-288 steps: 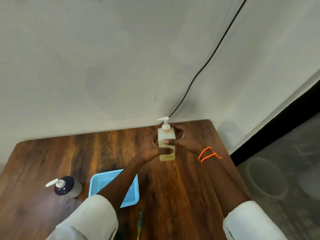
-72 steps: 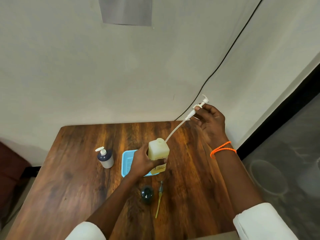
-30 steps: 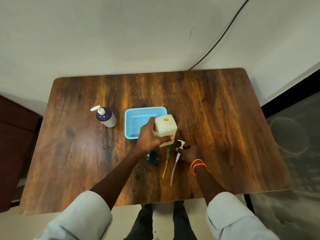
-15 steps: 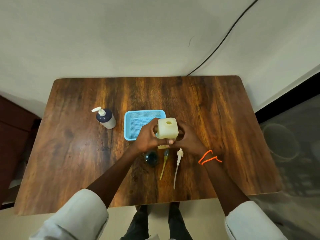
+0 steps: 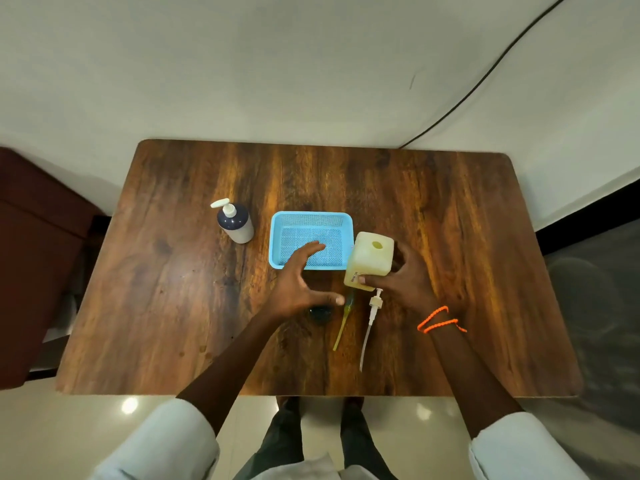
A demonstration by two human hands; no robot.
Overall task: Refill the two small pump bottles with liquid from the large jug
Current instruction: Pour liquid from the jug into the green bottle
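A pale yellow square bottle (image 5: 370,259) stands uncapped on the wooden table (image 5: 173,289), its round mouth showing on top. My right hand (image 5: 403,284) grips it from the right, thumb across its front. My left hand (image 5: 299,284) hovers with fingers spread, just left of the bottle, over the blue basket's near edge. The bottle's white pump head with its long tube (image 5: 371,318) lies on the table in front. A second pump with a yellowish tube (image 5: 343,322) lies beside it. A dark blue pump bottle (image 5: 235,223) stands capped at the left.
A light blue mesh basket (image 5: 277,237) sits mid-table, left of the yellow bottle. A small dark round object (image 5: 320,315) lies under my left wrist. A black cable (image 5: 485,74) runs down the wall to the table's far edge. A dark red piece of furniture (image 5: 34,254) stands left.
My left hand has let go of the yellow bottle and opened, moving left. My right hand has taken hold of the bottle. The white pump stays on the table.
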